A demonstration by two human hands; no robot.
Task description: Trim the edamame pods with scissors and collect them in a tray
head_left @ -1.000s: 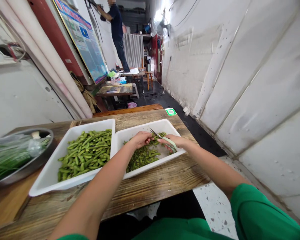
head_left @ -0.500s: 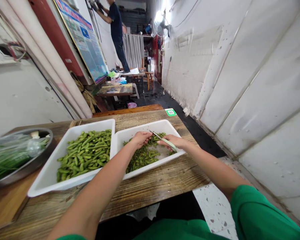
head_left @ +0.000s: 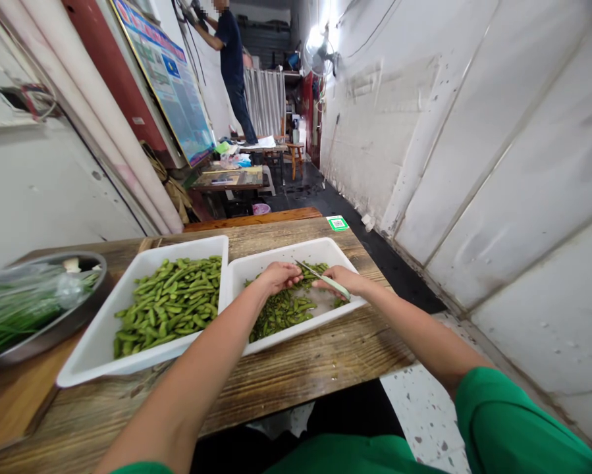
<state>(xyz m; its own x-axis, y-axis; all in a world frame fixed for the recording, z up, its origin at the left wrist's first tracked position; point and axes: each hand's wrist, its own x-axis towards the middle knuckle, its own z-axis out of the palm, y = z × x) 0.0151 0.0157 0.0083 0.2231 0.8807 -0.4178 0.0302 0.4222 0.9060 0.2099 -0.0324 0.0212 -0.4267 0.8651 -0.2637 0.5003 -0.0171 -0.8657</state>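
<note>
My right hand (head_left: 342, 280) grips a pair of scissors (head_left: 328, 280) with pale green handles, its blades reaching toward the fingers of my left hand (head_left: 280, 276). The left hand's fingertips are pinched together close to the blade tips; what they hold is too small to make out. Both hands are above the right white tub (head_left: 270, 345), where trimmed-looking edamame pods (head_left: 288, 309) and small bits lie in a little water. On its left, another white tub (head_left: 85, 349) holds a heap of green edamame pods (head_left: 170, 299).
A metal basin (head_left: 39, 336) of bagged green vegetables stands at the left on the wooden table (head_left: 296, 382). A green code card (head_left: 338, 223) lies by the far edge. Beyond, a person (head_left: 231, 66) stands raised near a cluttered table (head_left: 231, 178). A white wall runs along the right.
The scissors' tips and my left fingertips have drawn slightly apart, with the left fingers lowered a little. The tubs and their pods look the same.
</note>
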